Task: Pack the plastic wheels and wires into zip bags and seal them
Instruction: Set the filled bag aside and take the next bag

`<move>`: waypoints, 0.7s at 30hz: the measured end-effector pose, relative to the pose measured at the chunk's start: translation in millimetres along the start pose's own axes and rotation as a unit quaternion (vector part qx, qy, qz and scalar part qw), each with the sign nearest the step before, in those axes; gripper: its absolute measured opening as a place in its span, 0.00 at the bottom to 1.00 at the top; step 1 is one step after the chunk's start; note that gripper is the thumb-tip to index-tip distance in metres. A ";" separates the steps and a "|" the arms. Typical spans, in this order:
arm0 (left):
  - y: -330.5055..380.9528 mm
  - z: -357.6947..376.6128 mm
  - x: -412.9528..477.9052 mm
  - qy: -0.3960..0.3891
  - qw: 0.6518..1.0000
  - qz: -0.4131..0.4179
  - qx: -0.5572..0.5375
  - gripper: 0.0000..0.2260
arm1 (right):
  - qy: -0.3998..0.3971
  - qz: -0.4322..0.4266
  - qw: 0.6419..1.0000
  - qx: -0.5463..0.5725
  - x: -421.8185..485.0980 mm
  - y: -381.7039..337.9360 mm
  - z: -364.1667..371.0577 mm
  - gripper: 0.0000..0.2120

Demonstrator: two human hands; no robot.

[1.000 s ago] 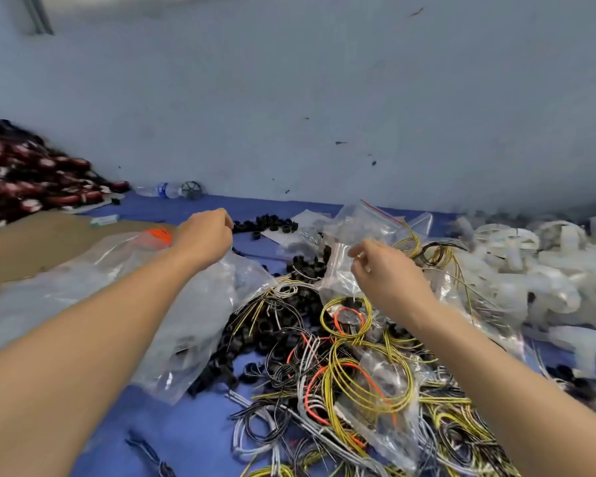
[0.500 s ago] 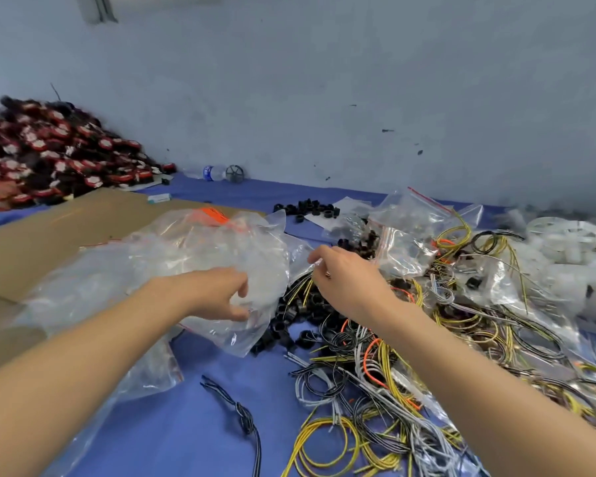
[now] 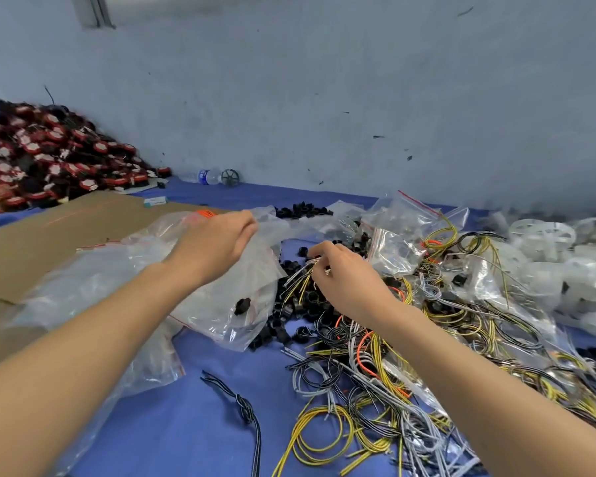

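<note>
Head view: the filling step is in hand. The left hand grips the top edge of a clear zip bag, fingers curled on the plastic. Just right of the bag, the right hand pinches a wire bundle between its fingertips. Next, I judge, the bundle must be fed into the bag's mouth. The bag holds one black piece. Loose wires lie right of the bag, white plastic wheels farther right.
</note>
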State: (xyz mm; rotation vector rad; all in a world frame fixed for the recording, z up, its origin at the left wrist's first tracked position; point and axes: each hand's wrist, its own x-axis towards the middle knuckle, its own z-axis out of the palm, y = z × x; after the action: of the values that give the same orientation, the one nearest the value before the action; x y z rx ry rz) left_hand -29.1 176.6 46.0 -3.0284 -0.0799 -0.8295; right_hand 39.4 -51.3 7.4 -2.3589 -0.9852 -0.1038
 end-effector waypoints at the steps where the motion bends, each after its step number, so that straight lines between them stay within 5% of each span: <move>1: 4.8 -9.9 4.9 0.024 1.000 0.002 0.003 0.11 | 0.001 0.006 1.000 0.018 0.4 -0.7 -0.5 0.17; 3: 13.7 -28.5 14.4 0.051 0.999 -0.005 -0.013 0.11 | 0.008 0.019 0.998 0.066 2.1 -1.5 -1.4 0.18; 6: 33.9 -54.8 26.0 0.066 0.981 -0.033 -0.181 0.11 | 0.025 0.062 0.981 0.185 4.4 -3.0 -4.8 0.20; 10: 68.1 -78.0 34.2 0.070 0.884 -0.105 -0.450 0.16 | 0.063 0.156 0.924 0.343 7.7 -0.8 -17.0 0.25; 15: 85.0 -87.7 38.9 0.012 0.747 -0.232 -0.623 0.12 | 0.051 0.270 0.796 0.540 4.3 6.2 -40.8 0.28; 21: 112.0 -80.6 36.8 0.011 0.694 -0.081 -0.715 0.07 | -0.041 0.190 0.740 0.644 -22.0 15.1 -48.1 0.26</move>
State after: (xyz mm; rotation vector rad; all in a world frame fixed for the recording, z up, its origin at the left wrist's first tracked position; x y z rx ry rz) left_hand -33.0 65.4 135.6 -4.4594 0.6224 -1.4251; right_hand 40.5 -99.5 34.0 -1.1703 -0.3083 0.6491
